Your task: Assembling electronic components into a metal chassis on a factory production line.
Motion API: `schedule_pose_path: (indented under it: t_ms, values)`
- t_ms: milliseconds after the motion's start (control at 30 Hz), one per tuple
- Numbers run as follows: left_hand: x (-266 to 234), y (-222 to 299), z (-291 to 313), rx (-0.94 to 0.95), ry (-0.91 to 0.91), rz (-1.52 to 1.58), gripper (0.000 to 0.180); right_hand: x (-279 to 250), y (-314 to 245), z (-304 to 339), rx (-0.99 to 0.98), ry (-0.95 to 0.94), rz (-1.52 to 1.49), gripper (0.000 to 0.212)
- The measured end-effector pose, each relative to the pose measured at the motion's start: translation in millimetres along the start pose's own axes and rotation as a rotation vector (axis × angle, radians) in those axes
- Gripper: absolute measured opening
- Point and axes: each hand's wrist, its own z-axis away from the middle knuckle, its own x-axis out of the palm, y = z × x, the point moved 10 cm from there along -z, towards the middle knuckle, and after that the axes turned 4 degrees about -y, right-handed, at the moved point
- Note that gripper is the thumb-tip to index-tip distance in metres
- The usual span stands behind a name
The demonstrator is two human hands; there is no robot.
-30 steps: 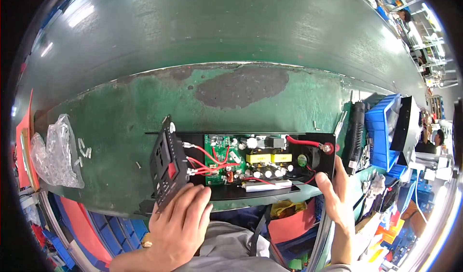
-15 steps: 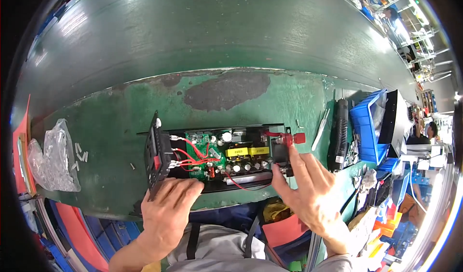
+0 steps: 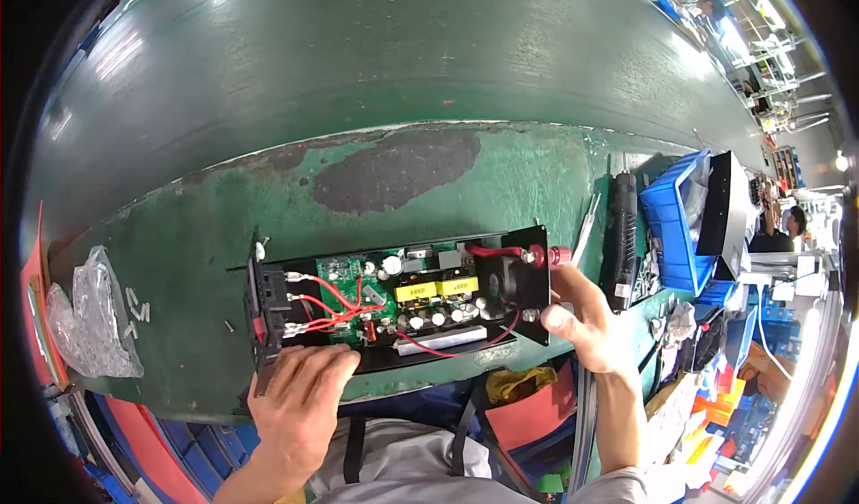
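Observation:
An open black power inverter (image 3: 420, 347) lies lengthwise before me on the green bench. Its green circuit board (image 3: 335, 276) carries yellow transformers (image 3: 416, 292), capacitors and red wires (image 3: 335, 298). The left end panel (image 3: 268, 303) stands upright, with red leads plugged into its back. My left hand (image 3: 300, 401) is closed over the near left corner of the case, fingertips on its edge. At the other end, my right hand (image 3: 591, 325) holds the black right end panel (image 3: 540, 294), with some fingers hidden behind it. A red terminal knob (image 3: 560, 254) sticks out of that panel.
Clear plastic bags (image 3: 94, 325) and small white tubes (image 3: 136, 307) lie at the left. To the right are a black power screwdriver (image 3: 625, 227), white tweezers (image 3: 588, 222) and a blue bin (image 3: 676, 227). The bench's near edge runs just below the inverter.
The right end panel has swung from leaning outward to upright. My right hand has moved from above it to its outer side. The left hand stays on the near left corner.

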Motion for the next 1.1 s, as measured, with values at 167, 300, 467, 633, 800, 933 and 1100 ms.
schedule_pose_path:
  t_ms: [167,300,467,633,800,933,1100]
  values:
    - [1,-3,0,0.014,-0.009,0.013,0.024,3,-3,-6,0.138,-0.068,0.316,0.074]
    - [0,-2,0,-0.018,-0.021,-0.028,0.021,21,-33,-4,-0.128,-0.001,0.516,0.073]
    - [6,-2,-2,-0.023,-0.066,-0.036,0.022,35,-50,-2,-0.193,0.064,0.7,0.075]
    - [7,-3,0,-0.027,-0.094,-0.047,0.023,34,-49,-5,-0.229,0.009,0.676,0.082]
    - [7,-1,-1,-0.018,-0.097,-0.046,0.022,-5,18,-2,0.236,0.117,-0.038,0.062]
    - [6,0,-2,-0.006,-0.085,-0.05,0.022,-2,21,-13,0.284,0.031,-0.15,0.067]
    - [5,-1,0,0.005,-0.058,-0.047,0.022,-2,22,-24,0.291,-0.025,-0.16,0.075]
